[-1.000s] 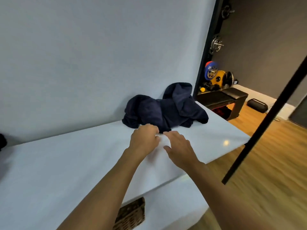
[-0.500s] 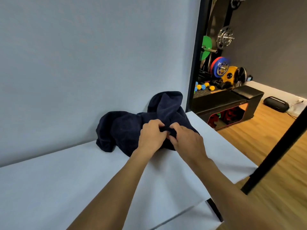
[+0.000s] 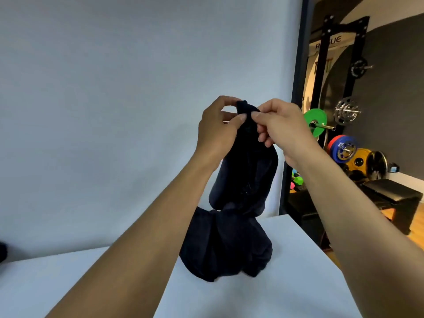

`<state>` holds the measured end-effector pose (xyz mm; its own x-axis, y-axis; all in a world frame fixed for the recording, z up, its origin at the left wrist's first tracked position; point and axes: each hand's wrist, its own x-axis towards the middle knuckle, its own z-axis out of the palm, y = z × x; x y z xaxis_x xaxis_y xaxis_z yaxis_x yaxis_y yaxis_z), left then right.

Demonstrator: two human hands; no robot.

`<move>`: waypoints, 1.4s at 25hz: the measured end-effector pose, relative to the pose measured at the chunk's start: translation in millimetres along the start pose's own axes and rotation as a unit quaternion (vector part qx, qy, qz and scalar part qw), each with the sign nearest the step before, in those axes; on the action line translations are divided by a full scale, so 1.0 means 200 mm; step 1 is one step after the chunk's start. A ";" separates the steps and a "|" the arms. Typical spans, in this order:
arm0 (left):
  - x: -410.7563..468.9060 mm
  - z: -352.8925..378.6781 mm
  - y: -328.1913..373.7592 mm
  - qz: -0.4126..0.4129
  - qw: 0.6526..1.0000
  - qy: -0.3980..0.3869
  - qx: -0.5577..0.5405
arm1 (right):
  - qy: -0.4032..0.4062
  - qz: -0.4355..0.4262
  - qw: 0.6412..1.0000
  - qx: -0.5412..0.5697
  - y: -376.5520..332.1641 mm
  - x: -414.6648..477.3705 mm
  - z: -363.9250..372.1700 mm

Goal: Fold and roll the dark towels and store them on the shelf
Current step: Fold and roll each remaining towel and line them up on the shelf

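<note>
A dark navy towel (image 3: 245, 177) hangs in the air above the white table (image 3: 286, 260), held up by its top edge. My left hand (image 3: 218, 129) pinches that edge between thumb and fingers. My right hand (image 3: 280, 125) pinches the same edge right beside it. The towel's lower end touches a crumpled heap of dark navy towel (image 3: 224, 244) lying on the table near the wall. I cannot tell whether the heap is the same towel or a second one. No shelf is in view.
A pale wall stands directly behind the table. A black post (image 3: 296, 111) marks the wall's right end. Beyond it are a weight rack (image 3: 325, 72) with coloured plates, a black bench (image 3: 390, 196) and wooden floor. A dark object (image 3: 2, 251) sits at the left edge.
Both hands took hold of the towel on the table and raised its edge to about head height, so it now hangs. The camera tilted upward and nearer the wall.
</note>
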<state>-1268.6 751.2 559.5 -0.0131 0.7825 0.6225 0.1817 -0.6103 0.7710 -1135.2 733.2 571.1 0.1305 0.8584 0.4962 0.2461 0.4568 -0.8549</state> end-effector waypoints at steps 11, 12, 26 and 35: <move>0.00 -0.68 0.42 -0.017 0.998 -0.025 -0.062 | -0.066 -0.022 0.990 0.123 -0.58 -0.01 0.36; 0.00 -0.75 0.48 -0.002 0.997 -0.003 -0.077 | -0.072 -0.027 0.989 0.123 -0.64 -0.03 0.41; -0.27 -1.50 0.46 -0.084 0.994 -0.003 -0.071 | -0.276 -0.069 0.953 0.100 -0.78 -0.48 1.04; -0.24 -1.74 0.48 0.030 0.934 0.069 0.348 | -0.273 -0.132 0.943 -0.138 -0.57 -0.46 1.24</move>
<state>-1592.5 611.5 650.2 -0.1006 0.6967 0.7103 0.7810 -0.3869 0.4902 -1412.8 659.1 585.7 -0.4648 0.7502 0.4703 0.4506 0.6576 -0.6037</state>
